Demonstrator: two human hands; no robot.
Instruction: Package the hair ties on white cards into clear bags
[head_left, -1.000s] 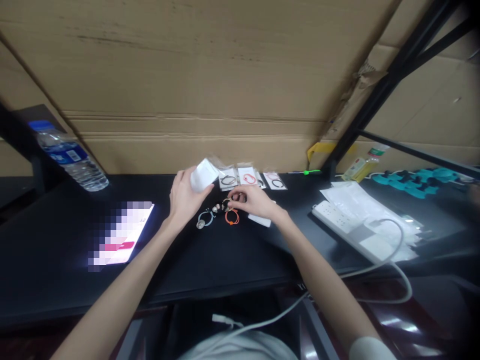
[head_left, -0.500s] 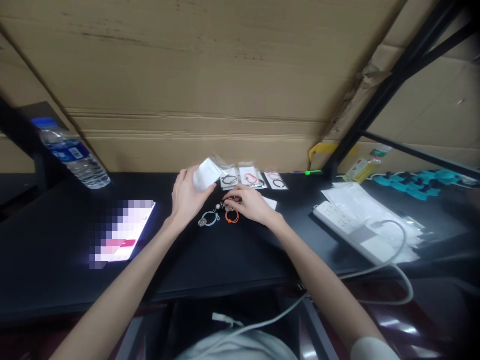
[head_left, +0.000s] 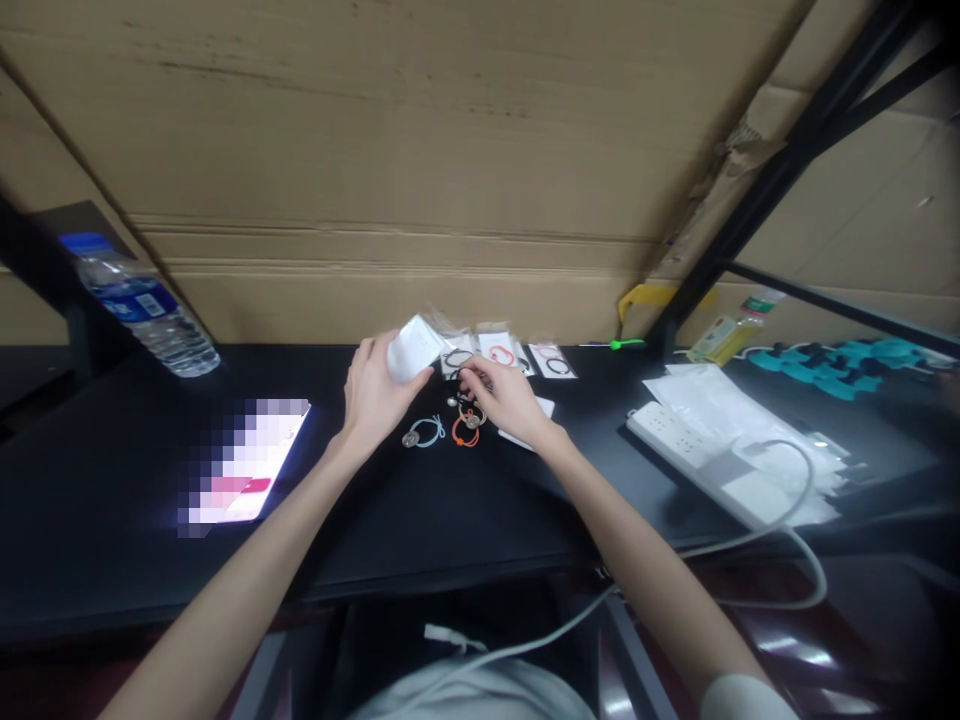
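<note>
My left hand (head_left: 373,392) holds a small white packet (head_left: 412,348) lifted just above the black table (head_left: 420,510). My right hand (head_left: 507,398) pinches a black hair tie with beads (head_left: 466,393) a little above the table. Below it lie an orange hair tie (head_left: 465,433) and a light blue hair tie (head_left: 424,433). Behind the hands, three small clear bags holding hair ties (head_left: 501,353) lie in a row near the cardboard wall. A white card (head_left: 538,407) peeks out beside my right wrist.
A lit phone (head_left: 244,462) lies at the left, with a water bottle (head_left: 142,305) behind it. A white power strip (head_left: 701,450) with its cable, clear bags and teal pieces (head_left: 840,362) are at the right. Cardboard (head_left: 420,160) backs the table.
My right hand has lifted the black beaded hair tie and moved it slightly back toward the white packet. The blue and orange ties stay on the table.
</note>
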